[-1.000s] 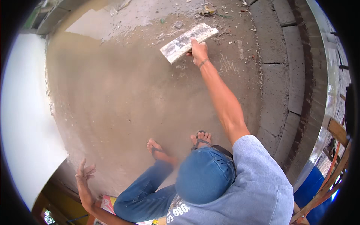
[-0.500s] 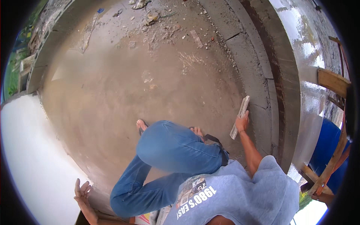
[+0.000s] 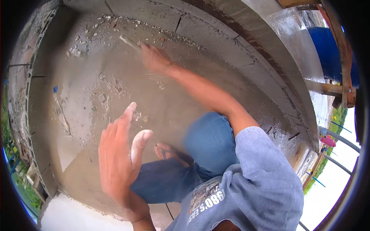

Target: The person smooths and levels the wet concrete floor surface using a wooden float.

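My right hand reaches far forward, closed on a light, cement-smeared trowel held low by the foot of the grey block wall; its underside and handle are hidden. The wet, smoothed mortar floor spreads below it. Closer in, my left hand is raised and holds nothing, thumb apart from the stretched fingers, with pale mortar on the fingertips. My bent knee in blue jeans and a sandalled foot show beneath my arms.
A low block wall curves along the far and right side; another wall stands left. Rubble and a stick lie on the floor. Beyond the right wall are a blue drum and wooden posts. A white panel lies lower left.
My view has turned. The right hand has carried the trowel from beside the right wall to far forward and left. The left hand has come up from the lower left edge into view.
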`<move>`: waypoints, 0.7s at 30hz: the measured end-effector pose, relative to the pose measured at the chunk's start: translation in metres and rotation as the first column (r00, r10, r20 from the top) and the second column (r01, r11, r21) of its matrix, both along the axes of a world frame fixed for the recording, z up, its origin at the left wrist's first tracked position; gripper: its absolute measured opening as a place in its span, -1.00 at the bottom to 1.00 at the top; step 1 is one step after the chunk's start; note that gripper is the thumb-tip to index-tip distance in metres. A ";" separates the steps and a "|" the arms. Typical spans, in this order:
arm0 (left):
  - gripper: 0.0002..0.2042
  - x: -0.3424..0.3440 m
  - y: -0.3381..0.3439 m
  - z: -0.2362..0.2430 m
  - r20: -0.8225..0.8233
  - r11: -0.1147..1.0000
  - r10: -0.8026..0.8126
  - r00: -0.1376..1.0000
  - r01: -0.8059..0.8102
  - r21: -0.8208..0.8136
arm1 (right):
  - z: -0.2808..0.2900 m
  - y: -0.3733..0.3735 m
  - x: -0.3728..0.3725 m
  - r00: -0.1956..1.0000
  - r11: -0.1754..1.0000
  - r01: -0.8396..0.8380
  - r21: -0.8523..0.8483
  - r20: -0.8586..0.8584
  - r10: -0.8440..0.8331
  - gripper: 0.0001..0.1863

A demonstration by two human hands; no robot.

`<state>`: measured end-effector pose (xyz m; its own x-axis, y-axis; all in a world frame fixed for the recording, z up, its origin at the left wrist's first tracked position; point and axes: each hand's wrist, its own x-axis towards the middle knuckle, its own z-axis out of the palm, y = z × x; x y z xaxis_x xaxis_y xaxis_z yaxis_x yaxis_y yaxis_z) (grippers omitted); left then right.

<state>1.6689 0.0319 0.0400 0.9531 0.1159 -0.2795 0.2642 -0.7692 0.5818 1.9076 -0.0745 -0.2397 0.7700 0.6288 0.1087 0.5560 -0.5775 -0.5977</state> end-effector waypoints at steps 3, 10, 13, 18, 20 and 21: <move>-0.49 0.029 0.030 -0.029 -0.017 0.999 0.003 1.000 -0.002 0.035 | 0.014 -0.074 0.011 0.977 0.972 0.184 -0.149 -0.081 -0.197 -0.46; -0.45 0.067 0.091 -0.083 -0.132 0.996 -0.064 0.989 0.055 -0.074 | -0.015 -0.302 -0.113 0.388 0.319 0.732 -0.602 -0.016 -0.922 -0.35; -0.42 0.062 0.123 -0.092 -0.104 0.975 -0.123 0.987 0.101 -0.198 | -0.045 -0.308 -0.106 0.244 0.141 0.818 -0.558 0.114 -0.963 -0.37; -0.37 0.053 0.155 -0.096 -0.228 0.965 0.028 0.973 -0.085 -0.247 | -0.083 -0.176 -0.035 0.394 0.331 0.812 -0.481 0.033 -0.918 -0.45; -0.35 0.051 0.161 -0.096 -0.258 0.965 0.074 0.963 -0.134 -0.223 | -0.087 -0.114 -0.010 0.417 0.373 0.816 -0.441 0.003 -0.909 -0.45; -0.35 0.051 0.163 -0.097 -0.273 0.968 0.073 0.959 -0.134 -0.213 | -0.085 -0.087 -0.001 0.456 0.435 0.814 -0.384 -0.039 -0.889 -0.48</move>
<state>1.7194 0.1951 -0.0566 0.8290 0.1146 -0.5474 0.5016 -0.5852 0.6371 1.9070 -0.1611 -0.3246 0.9024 -0.3952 -0.1717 -0.4309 -0.8313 -0.3512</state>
